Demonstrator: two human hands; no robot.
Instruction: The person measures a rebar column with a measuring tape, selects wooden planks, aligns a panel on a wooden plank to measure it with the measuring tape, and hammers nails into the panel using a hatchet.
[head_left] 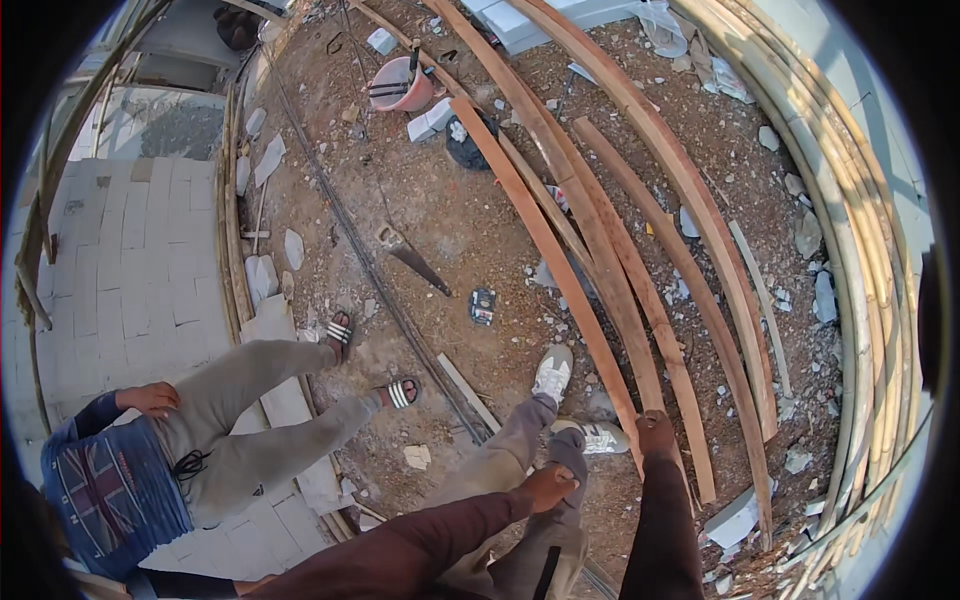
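Note:
My right hand is closed at the near end of a long reddish wooden plank, which runs away from me across the dirt. Its fingers are partly hidden, and another brown plank passes just beside it. Held over my bent leg, my left hand has its fingers curled in, with nothing showing in them. More planks lie side by side to the right. A handsaw rests on the ground ahead, left of a small dark printed packet.
A person in grey trousers sits at the left on pale blocks. Thin dark rods cross the ground. A pink bucket holding tools stands farther off, near a black bag. Bamboo poles line the right side.

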